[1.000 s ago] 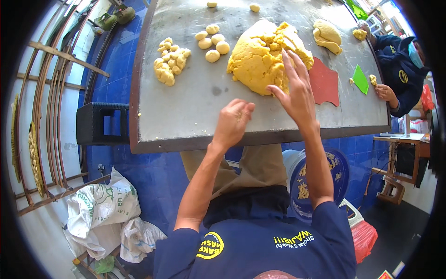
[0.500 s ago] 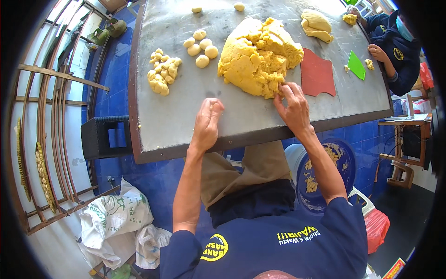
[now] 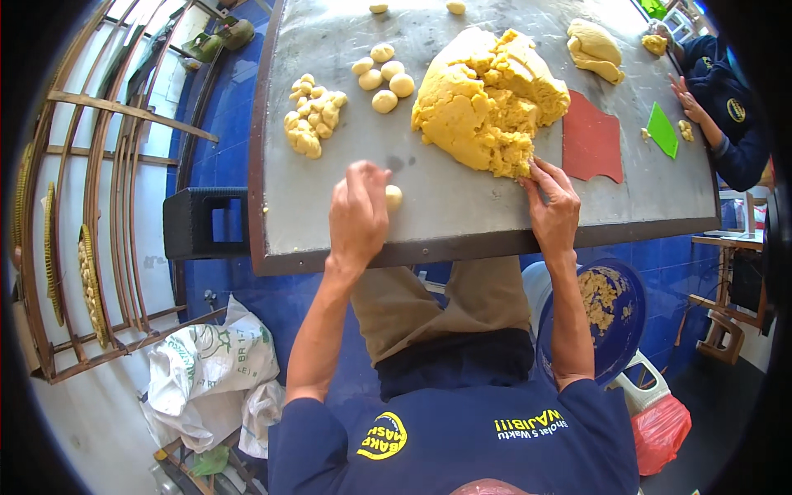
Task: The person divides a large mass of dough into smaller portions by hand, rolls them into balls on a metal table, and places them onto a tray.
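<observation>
On the metal table, a pale round dough ball (image 3: 393, 197) rests beside the fingers of my left hand (image 3: 360, 213). That hand is loosely bent above the tabletop and seems to hold nothing. The fingertips of my right hand (image 3: 553, 200) pinch the near edge of a large mound of crumbly yellow dough (image 3: 458, 99). How much dough lies between them is hidden. Behind my left hand are a heap of small dough lumps (image 3: 313, 115) and a group of smooth pale balls (image 3: 384, 101).
Right of the mound lie a red flat sheet (image 3: 591, 136), a smooth dough piece (image 3: 596, 51) and a green scraper (image 3: 662, 130). A co-worker (image 3: 726, 107) is at the table's right side. Below its front edge stands a blue basin (image 3: 631, 330) with dough scraps.
A dough ball now shows on the table beside my left hand, whose fingers have loosened. My right hand stays at the mound's edge. The whole view has shifted slightly.
</observation>
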### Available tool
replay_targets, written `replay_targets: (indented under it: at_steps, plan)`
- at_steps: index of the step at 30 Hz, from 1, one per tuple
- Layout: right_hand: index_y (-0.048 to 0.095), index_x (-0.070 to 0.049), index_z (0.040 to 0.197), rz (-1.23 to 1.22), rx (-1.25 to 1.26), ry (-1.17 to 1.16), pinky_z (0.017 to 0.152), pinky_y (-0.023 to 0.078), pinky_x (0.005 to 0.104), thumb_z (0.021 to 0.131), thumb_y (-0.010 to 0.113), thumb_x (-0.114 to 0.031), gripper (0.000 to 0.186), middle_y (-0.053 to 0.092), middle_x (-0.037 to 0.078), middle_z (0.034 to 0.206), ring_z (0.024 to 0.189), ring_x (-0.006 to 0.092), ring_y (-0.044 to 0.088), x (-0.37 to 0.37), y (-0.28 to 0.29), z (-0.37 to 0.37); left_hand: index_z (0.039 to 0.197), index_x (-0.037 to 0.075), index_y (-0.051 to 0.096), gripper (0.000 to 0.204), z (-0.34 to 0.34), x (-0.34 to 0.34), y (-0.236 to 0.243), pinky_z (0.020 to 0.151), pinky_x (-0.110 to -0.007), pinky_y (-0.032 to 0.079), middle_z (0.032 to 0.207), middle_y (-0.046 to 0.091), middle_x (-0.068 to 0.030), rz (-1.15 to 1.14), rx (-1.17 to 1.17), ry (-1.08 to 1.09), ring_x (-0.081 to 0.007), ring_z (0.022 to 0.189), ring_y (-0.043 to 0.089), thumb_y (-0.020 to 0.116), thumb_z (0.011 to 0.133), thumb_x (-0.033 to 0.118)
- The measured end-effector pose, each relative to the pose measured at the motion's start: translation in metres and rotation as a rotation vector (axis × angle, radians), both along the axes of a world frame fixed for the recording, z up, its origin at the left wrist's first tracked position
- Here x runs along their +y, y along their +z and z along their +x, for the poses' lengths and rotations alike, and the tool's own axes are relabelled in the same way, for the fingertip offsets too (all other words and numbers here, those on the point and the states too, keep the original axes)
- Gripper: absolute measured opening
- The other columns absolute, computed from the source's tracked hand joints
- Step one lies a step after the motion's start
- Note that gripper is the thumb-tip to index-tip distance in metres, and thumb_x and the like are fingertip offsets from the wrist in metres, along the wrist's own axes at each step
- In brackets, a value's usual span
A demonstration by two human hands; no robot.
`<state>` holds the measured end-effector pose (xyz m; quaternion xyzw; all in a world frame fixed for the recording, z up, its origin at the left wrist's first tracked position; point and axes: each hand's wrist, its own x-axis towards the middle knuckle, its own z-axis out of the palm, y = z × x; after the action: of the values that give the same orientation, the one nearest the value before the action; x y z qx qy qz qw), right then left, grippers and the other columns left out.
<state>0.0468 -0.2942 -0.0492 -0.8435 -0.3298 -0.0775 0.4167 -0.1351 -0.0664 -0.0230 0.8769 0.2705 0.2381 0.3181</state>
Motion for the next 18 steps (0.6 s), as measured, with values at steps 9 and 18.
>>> replay_targets:
  at_steps: [9,18]
  plan:
    - [0.073,0.0,0.114,0.024,-0.016,-0.03,0.092,0.053,0.0399,0.086,0.073,-0.005,0.028,0.07,0.017,0.117,0.107,0.0332,0.067,0.004,-0.002,-0.004,0.097,0.007,0.061,0.029,0.056,0.035,-0.03,0.087,-0.047,0.038,0.097,0.063,-0.0113,0.436,0.102,0.22,-0.0299,0.098,0.057,0.046,0.104,0.03]
    - [0.071,0.002,0.114,0.039,-0.034,-0.109,0.095,0.051,0.0414,0.09,0.071,-0.006,0.025,0.07,0.018,0.118,0.11,0.0338,0.066,-0.002,-0.008,0.0,0.122,0.004,0.063,0.031,-0.02,0.001,0.01,0.084,-0.04,0.052,0.104,0.067,-0.013,0.261,0.218,-0.264,-0.0263,0.094,0.064,0.066,0.092,0.008]
